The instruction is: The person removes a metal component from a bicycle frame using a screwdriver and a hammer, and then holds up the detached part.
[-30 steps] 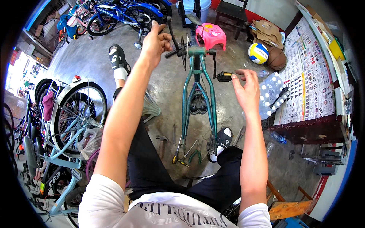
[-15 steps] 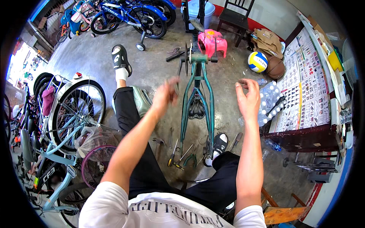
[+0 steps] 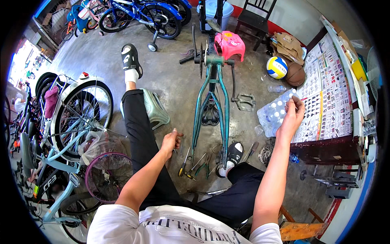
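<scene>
A green bicycle frame (image 3: 198, 106) stands in front of me, its rear forks pointing toward me and a black saddle (image 3: 210, 116) showing below them. On its right side, a crank arm (image 3: 233, 83) hangs down to a metal pedal (image 3: 245, 102). My left hand (image 3: 170, 143) is left of the frame, fingers curled in and thumb up, with nothing visible in it. Beside it on the floor lie a wrench (image 3: 181, 145), a screwdriver (image 3: 183, 163) and pliers (image 3: 207, 163). My right hand (image 3: 291, 116), fingers loosely bent and apart, hovers empty by a pack of plastic bottles (image 3: 271, 118).
Parked bicycles (image 3: 83, 122) and a purple wheel rim (image 3: 87, 179) crowd the left. A pale green stool (image 3: 156, 110) stands by my leg. Ahead are a pink stool (image 3: 231, 44) and a blue bicycle (image 3: 140, 16); a volleyball (image 3: 277, 67) and basketball (image 3: 295, 73) lie right.
My left hand has come back toward me, down from beside the cranks. My right hand has shifted right. The cranks have turned, so the right arm now hangs down.
</scene>
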The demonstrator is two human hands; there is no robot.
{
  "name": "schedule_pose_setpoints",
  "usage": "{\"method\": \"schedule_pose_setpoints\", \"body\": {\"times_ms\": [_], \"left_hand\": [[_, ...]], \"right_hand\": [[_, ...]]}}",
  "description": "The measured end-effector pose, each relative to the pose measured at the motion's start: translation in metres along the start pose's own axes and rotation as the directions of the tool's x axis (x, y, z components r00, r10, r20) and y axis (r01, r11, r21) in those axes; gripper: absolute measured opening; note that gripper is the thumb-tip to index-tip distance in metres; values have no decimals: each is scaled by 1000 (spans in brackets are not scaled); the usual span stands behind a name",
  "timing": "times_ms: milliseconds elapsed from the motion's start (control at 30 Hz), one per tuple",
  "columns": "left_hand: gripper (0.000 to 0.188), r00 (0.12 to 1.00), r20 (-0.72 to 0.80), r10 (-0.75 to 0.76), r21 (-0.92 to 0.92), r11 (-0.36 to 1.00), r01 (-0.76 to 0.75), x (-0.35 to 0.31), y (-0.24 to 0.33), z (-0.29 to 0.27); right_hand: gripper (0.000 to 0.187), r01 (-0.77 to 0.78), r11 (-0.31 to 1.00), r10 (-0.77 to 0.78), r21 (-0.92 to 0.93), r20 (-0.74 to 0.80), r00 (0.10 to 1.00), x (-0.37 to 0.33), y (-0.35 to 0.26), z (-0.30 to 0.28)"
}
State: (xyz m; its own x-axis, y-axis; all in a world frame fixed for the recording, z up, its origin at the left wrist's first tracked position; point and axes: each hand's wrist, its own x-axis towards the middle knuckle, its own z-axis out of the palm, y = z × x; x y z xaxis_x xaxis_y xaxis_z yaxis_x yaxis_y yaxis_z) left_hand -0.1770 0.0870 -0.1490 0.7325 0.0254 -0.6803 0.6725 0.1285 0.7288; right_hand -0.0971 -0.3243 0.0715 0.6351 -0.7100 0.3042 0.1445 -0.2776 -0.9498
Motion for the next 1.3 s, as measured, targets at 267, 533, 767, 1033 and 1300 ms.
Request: {"method": "schedule_pose_setpoints", "body": {"times_ms": [267, 533, 767, 1033, 1300], "left_hand": [[62, 814, 45, 579, -48, 815, -577, 9, 200, 38], [62, 576, 308, 757, 62, 589, -806, 10, 190, 68], [47, 951, -300, -81, -415, 908, -53, 85, 0, -35], [39, 982, -123, -141, -226, 968, 110, 1, -41, -38], [36, 980, -112, -162, -218, 967, 135, -3, -55, -17]], "right_hand": [[24, 30, 999, -30, -22, 5, 1000, -1, -3, 7], [26, -10, 998, 16, 60, -93, 995, 18, -2, -9], [31, -194, 913, 269, 358, -172, 948, 36, 10, -41], [28, -254, 887, 343, 386, -183, 921, 47, 23, -57], [31, -264, 892, 336, 366, -148, 930, 49, 24, -55]]}}
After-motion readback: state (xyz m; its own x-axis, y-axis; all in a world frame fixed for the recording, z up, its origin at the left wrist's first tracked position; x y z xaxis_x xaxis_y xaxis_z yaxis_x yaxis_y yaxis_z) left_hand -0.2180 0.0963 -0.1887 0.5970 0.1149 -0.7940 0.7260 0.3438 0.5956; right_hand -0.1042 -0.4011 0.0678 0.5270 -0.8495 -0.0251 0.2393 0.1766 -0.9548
